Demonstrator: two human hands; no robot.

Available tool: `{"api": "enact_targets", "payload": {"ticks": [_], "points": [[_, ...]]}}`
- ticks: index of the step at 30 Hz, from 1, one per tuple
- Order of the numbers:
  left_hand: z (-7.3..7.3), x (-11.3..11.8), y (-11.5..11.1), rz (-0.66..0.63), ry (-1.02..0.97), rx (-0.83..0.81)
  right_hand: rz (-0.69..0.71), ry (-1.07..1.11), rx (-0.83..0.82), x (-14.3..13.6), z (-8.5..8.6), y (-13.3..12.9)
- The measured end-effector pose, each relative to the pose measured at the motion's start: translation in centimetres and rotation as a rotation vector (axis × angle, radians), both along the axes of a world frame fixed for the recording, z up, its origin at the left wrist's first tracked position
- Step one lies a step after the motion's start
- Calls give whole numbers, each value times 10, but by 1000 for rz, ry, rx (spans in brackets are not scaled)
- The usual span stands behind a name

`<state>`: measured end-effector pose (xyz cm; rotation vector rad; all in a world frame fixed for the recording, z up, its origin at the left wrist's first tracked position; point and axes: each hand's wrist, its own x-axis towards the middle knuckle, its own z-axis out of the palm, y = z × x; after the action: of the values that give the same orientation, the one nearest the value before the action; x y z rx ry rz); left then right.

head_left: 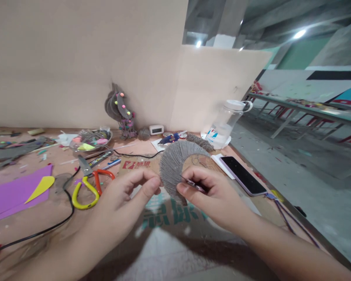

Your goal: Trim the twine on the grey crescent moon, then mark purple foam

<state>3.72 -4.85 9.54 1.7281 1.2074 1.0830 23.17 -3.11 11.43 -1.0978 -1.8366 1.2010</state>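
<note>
A crescent wrapped in grey yarn [173,164] is held upright over the table, its upper tip pointing right. My right hand [206,189] is closed on the crescent's inner edge, thumb in front. Between its fingers lies a small thin shiny tool [194,184], mostly hidden; its kind cannot be made out. At the crescent's left edge, my left hand [140,185] has thumb and forefinger pinched together. Whether they grip the edge or a strand of yarn is unclear. Beneath both hands lies printed cardboard [175,234].
Scissors with yellow and red handles [86,191] lie left, beside purple sheets [14,191] and a black cord [46,227]. Behind stand a glue gun [171,138], a bowl of scraps [109,141] and a decorated grey figure [119,109]. A bottle [224,121] and phone [243,175] are right.
</note>
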Motion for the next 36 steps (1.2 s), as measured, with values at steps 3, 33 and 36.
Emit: {"api": "enact_targets", "payload": {"ticks": [3,33,36], "points": [[2,-2,3,63,-47,78,-11,13,-34,1,0,1],[-2,3,-2,-92,-36,-117,17,-75,194,2,-1,4],[-1,5,-4,-65,0,-96,23,-65,162,2,-1,4]]}}
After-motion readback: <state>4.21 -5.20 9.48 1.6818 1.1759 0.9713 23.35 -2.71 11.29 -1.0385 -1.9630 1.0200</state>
